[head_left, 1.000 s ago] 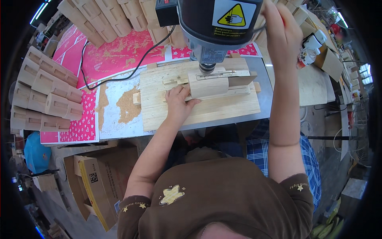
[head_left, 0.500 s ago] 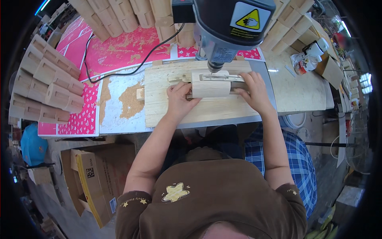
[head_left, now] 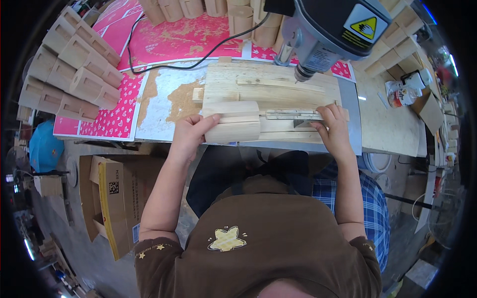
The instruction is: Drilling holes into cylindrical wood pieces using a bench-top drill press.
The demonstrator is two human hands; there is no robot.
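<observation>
Both hands are occupied: the left hand [head_left: 187, 135] grasps the left end of the block [head_left: 232, 131], thumb on top, so the block lies just right of its palm; the right hand [head_left: 336, 130] pinches the right end of the strip [head_left: 288, 114]. Between the hands, the block sits left of the strip; whether they touch, I cannot tell. Beyond lie the bare far part of the board [head_left: 278, 79] and the drill [head_left: 318, 37], its chuck [head_left: 304, 73] well apart from the block
</observation>
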